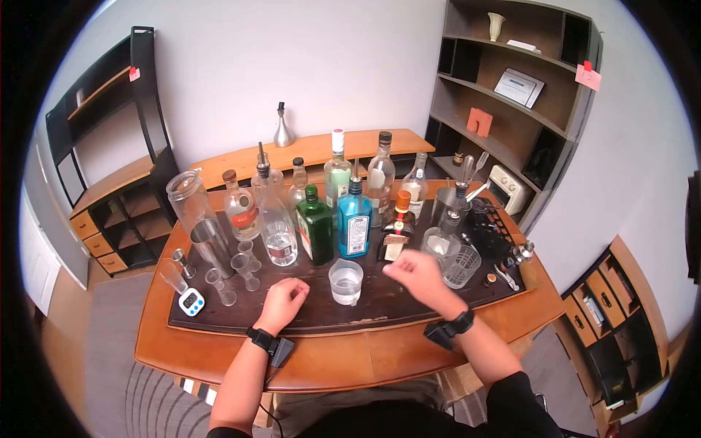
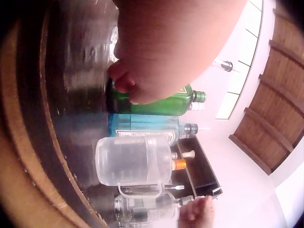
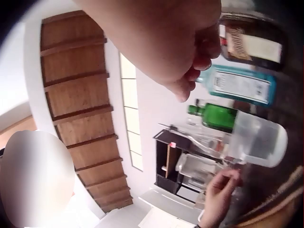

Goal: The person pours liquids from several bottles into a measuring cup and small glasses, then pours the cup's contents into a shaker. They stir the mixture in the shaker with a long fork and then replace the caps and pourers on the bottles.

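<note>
A clear plastic jug (image 1: 346, 283) with a handle stands on the dark mat between the hands, with clear liquid low inside it. To its left, my left hand (image 1: 283, 303) lies low over the mat, fingers loosely bent and holding nothing visible. My right hand (image 1: 422, 277) is raised to the right of the jug, its fingers bent and nothing seen in them. Behind the jug are a green bottle (image 1: 315, 228), a blue bottle (image 1: 355, 223) and a dark brown bottle (image 1: 396, 232) with an orange cap. The right hand is nearest the brown bottle and a glass mixing vessel (image 1: 461, 269).
More bottles stand behind, among them a tall clear bottle (image 1: 278, 237) with a pourer. At left are a metal shaker tin (image 1: 210, 248), several small glasses (image 1: 220, 287) and a white timer (image 1: 191, 301). A black rack (image 1: 493, 226) holds the right side. The wooden table edge (image 1: 350, 358) curves in front.
</note>
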`<state>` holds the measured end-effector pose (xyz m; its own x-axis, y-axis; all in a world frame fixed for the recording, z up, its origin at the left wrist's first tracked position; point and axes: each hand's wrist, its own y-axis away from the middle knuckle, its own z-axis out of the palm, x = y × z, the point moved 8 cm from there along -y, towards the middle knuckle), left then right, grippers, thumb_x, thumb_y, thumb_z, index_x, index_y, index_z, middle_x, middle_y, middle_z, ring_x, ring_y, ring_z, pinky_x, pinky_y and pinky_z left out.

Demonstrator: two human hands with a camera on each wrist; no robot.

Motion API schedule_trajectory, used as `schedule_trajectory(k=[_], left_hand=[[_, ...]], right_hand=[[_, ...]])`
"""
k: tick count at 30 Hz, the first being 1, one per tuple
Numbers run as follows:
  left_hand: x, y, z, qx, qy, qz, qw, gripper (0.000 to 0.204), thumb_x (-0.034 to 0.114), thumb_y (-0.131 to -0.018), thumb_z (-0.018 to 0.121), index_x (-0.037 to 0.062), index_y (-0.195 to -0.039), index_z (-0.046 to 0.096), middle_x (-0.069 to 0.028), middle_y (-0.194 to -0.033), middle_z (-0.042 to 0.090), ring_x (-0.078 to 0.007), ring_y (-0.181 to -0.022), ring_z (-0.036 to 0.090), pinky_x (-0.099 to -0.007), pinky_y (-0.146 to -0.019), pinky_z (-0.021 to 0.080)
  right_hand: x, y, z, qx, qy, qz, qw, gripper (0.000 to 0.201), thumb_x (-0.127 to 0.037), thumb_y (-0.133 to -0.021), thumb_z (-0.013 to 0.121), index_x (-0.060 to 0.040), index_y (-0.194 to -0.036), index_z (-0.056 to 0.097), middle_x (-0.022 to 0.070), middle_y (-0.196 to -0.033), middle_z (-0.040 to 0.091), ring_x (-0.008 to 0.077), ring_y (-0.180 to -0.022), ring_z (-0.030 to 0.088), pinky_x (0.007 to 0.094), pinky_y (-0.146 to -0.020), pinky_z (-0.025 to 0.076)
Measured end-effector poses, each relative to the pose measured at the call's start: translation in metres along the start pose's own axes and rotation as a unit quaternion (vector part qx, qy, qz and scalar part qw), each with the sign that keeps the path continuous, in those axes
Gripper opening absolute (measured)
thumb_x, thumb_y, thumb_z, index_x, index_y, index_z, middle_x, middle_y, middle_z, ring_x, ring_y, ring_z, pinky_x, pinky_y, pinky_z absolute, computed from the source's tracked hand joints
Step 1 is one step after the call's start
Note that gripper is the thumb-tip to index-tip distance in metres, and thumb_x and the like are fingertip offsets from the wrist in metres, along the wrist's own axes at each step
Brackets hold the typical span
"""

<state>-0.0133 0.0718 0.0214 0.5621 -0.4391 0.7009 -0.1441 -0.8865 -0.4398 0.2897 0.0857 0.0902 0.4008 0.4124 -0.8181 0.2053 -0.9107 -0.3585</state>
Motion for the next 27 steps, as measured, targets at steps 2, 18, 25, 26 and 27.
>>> schedule_trajectory(k=[2,18,25,26,27], left_hand=[[-0.004,0.000,0.001,-0.005,-0.003,-0.015,1.000,0.008,0.006,-0.086,0.072,-0.0008,-0.089,0.069,-0.0114,-0.079,0.068,-0.0191,-0.068,0.064,-0.0313,-0.064,0.052],[-0.018,-0.004,0.004,0.015,-0.047,-0.003,0.999,0.016,0.010,-0.094,0.066,-0.0019,-0.085,0.060,-0.0136,-0.076,0.062,-0.0275,-0.070,0.061,-0.0366,-0.066,0.049],[-0.007,-0.004,0.003,0.001,-0.026,-0.015,1.000,0.005,0.004,-0.091,0.067,0.0000,-0.091,0.064,-0.0092,-0.082,0.066,-0.0193,-0.074,0.064,-0.0308,-0.067,0.051],[-0.007,-0.004,0.004,-0.004,-0.017,-0.012,1.000,0.005,0.004,-0.091,0.067,0.0001,-0.091,0.064,-0.0093,-0.082,0.065,-0.0198,-0.074,0.064,-0.0311,-0.067,0.051],[-0.007,-0.003,0.004,-0.010,-0.008,-0.010,1.000,0.006,0.005,-0.090,0.067,0.0002,-0.092,0.064,-0.0095,-0.082,0.065,-0.0203,-0.073,0.064,-0.0315,-0.066,0.051]], right_hand=[[0.027,0.005,0.026,-0.022,-0.002,0.013,1.000,0.033,-0.023,-0.091,0.077,-0.0011,-0.074,0.060,0.0001,-0.062,0.053,0.0065,-0.060,0.045,0.0276,-0.054,0.040],[0.089,0.022,0.066,-0.060,-0.081,0.024,0.995,0.024,0.000,-0.090,0.069,-0.0036,-0.112,0.060,0.0001,-0.077,0.057,0.0090,-0.069,0.057,0.0249,-0.066,0.048],[0.054,0.053,0.103,-0.348,-0.266,0.203,0.875,0.049,-0.014,-0.097,0.066,-0.0094,-0.144,0.052,-0.0008,-0.085,0.062,0.0037,-0.067,0.052,0.0200,-0.059,0.043],[0.045,0.055,0.107,-0.356,-0.294,0.207,0.863,0.049,-0.013,-0.098,0.066,-0.0096,-0.144,0.051,-0.0011,-0.085,0.062,0.0033,-0.066,0.051,0.0196,-0.059,0.042],[0.038,0.058,0.111,-0.364,-0.321,0.210,0.849,0.049,-0.013,-0.098,0.066,-0.0099,-0.144,0.050,-0.0014,-0.085,0.061,0.0029,-0.065,0.050,0.0193,-0.058,0.042]])
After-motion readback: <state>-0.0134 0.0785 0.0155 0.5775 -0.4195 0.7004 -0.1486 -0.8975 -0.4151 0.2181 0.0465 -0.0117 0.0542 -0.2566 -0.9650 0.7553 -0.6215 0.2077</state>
